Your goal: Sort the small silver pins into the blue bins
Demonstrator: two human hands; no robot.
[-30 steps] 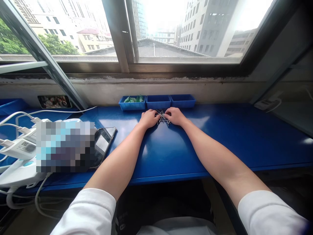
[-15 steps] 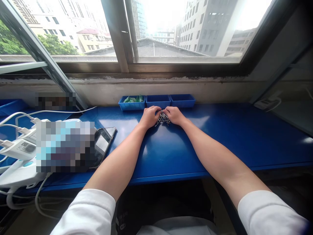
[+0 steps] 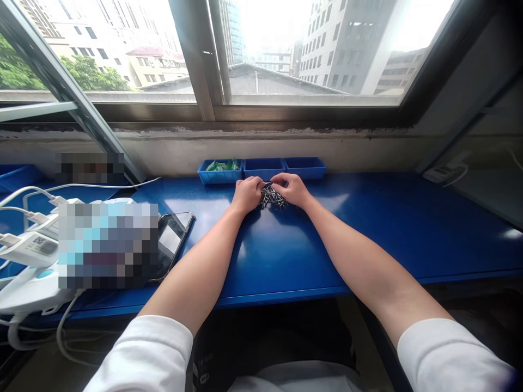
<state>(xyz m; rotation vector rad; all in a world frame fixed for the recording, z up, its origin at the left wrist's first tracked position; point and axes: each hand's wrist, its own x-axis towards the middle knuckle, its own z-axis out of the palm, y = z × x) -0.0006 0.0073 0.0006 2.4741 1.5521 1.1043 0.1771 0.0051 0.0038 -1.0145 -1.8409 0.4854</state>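
One wide window (image 3: 310, 112), showing two panes, stands beyond both hands, and one blue table (image 3: 286, 256) stretches under them and out to either side. One metal post (image 3: 93, 117) slants up on the left hand's side, well apart from it. Two bare forearms in two white sleeves reach forward across the table. Far to the left of the left hand, nearer the body, sits one white power strip (image 3: 35, 294) with at least three chargers (image 3: 30, 251) plugged in; a blurred patch covers what lies beside it. Just past the fingers, three blue bins stand side by side: the left bin (image 3: 220, 177) holds green wrapping (image 3: 224, 165), while the middle bin (image 3: 265, 172) and right bin (image 3: 309, 173) are beside it. One phone (image 3: 177, 234) lies left of the left forearm, tilted away to the right. The left hand (image 3: 248, 194) and right hand (image 3: 292, 190) face each other with fingers curled at either side of one pile of thin metal pieces (image 3: 273, 197); whether either grips a piece cannot be told. The pile lies on the table between the hands. Its pieces are too many and too small to count, their long axes crossing every way, several at the near edge pointing toward the body.
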